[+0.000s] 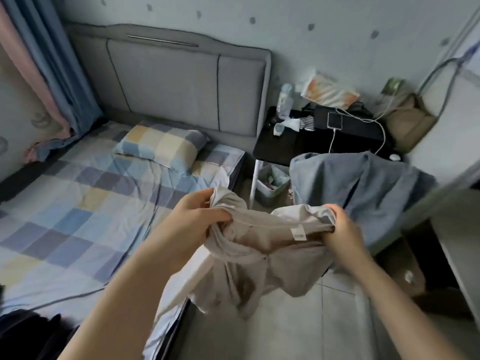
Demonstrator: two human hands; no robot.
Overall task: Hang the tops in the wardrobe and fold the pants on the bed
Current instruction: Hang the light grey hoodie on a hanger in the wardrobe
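A beige garment with a small white label near its upper edge hangs in the air between my hands, over the floor beside the bed. My left hand grips a bunched part of it on the left. My right hand grips its upper edge on the right. A grey-blue garment is draped just behind, its lower part hidden by the beige one. The bed with a checked sheet lies to the left. Dark clothing sits at the bed's near corner.
A checked pillow lies by the grey headboard. A black bedside table carries a phone on a cable and bottles. A small bin stands beneath it. White furniture lines the right side. Tiled floor lies below.
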